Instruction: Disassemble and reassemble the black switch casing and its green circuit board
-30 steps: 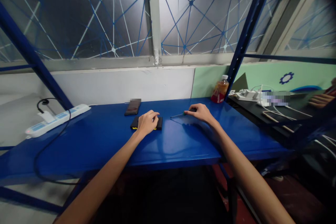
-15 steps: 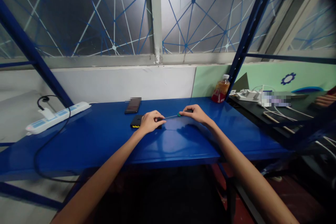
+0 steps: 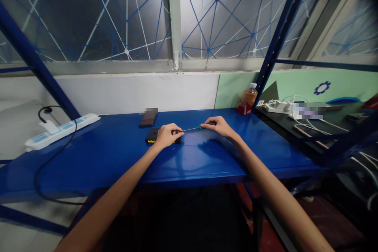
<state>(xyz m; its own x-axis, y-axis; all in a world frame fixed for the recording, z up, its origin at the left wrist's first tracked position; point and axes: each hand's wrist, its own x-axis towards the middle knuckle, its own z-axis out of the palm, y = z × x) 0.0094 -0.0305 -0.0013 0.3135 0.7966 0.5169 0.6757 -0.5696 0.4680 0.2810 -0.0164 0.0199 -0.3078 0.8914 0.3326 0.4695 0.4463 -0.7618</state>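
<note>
My left hand [image 3: 167, 135] lies curled over a small flat black device [image 3: 151, 136] with a yellow edge on the blue table [image 3: 118, 157], pressing it down. My right hand [image 3: 219, 126] grips the dark handle of a thin screwdriver [image 3: 193, 128] with a green collar. Its metal shaft points left, and the tip reaches my left fingers at the device. A dark phone [image 3: 148, 118] lies flat just behind the device.
A white power strip [image 3: 59, 130] with a black cable sits at the table's left end. An orange drink bottle [image 3: 247, 100] stands at the back right beside a blue upright post [image 3: 277, 35]. The neighbouring dark bench [image 3: 310, 130] holds white chargers and cables.
My right hand lifted the screwdriver off the table and swung its tip left to the device. My left hand shifted slightly on the device.
</note>
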